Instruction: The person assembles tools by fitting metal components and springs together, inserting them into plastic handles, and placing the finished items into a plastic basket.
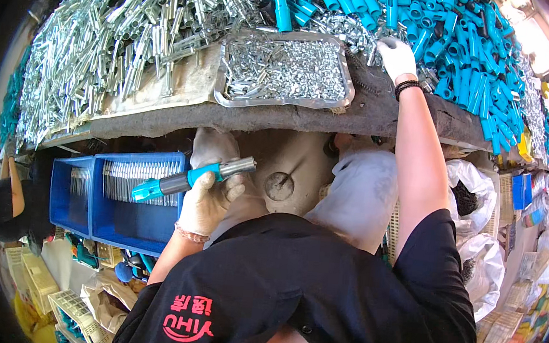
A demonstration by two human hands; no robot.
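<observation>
My left hand [203,206], in a white glove, is closed around a teal-and-black tubular handle [179,181]. A silver metal tube end [238,167] sticks out of the handle at its right, and the whole piece is held tilted above my lap. At the bench my right hand [397,57], also gloved, reaches into small loose metal parts [358,34] between the tray and the teal tubes. Its fingers look drawn together at the parts; what they hold, if anything, is too small to tell. Teal tubes [468,84] lie heaped just right of that hand.
Silver metal tubes [136,35] cover the bench's left side. A clear tray [340,103] of tiny metal pieces sits at the cloth-covered front edge. Blue bins [131,240] with rows of metal parts stand left of my knees. White sacks [485,268] are at right; another person's arm [17,191] shows far left.
</observation>
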